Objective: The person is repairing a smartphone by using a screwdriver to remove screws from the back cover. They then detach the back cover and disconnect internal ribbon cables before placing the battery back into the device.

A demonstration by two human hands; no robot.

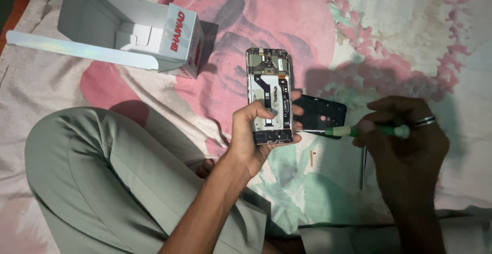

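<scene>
My left hand (251, 136) holds an opened phone (269, 92) upright, its back off and the circuit boards and flex cable showing. My right hand (405, 151), wearing a ring, grips a green-handled screwdriver (366, 130) whose thin tip points left and touches the phone's lower right edge. The phone's black back cover (320, 113) lies on the sheet just behind the screwdriver tip.
An open white cardboard box (133, 31) with red print stands at the upper left. A small orange part (313, 158) and a thin metal tool (363, 167) lie on the flowered pink sheet (400, 39). My bent knee in grey-green trousers (97, 177) fills the lower left.
</scene>
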